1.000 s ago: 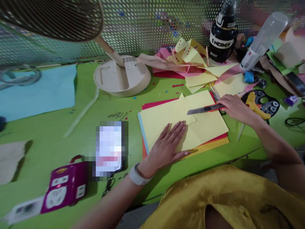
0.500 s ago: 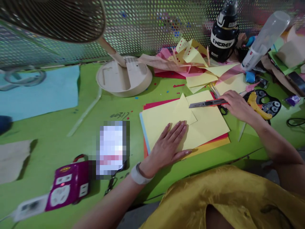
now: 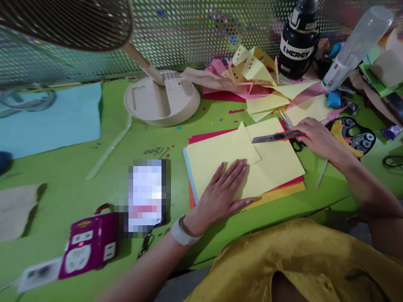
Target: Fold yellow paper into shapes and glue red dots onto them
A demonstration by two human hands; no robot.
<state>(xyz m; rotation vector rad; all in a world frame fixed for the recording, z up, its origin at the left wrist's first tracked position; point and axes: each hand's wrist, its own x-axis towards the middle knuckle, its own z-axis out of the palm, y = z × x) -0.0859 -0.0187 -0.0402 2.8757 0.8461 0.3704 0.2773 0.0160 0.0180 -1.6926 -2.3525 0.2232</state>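
Observation:
My left hand lies flat, fingers stretched out, on a stack of coloured paper whose top sheet is a pale yellow sheet. Under its fingertips is the lower part of a smaller pointed yellow paper piece. Red, orange and blue sheets stick out below the top one. In my right hand is a utility knife with its blade out, pointing left over the stack near the small piece's right edge. Whether the blade touches the paper I cannot tell. Scissors lie partly hidden beside the right hand.
Paper scraps heap behind the stack, with a black bottle and a clear bottle to their right. A yellow-handled tool lies by my right wrist. Left are a fan base, a blurred-out phone and a purple power socket box.
The view has shifted slightly. My right hand and the utility knife sit a touch further right, while my left hand stays on the paper.

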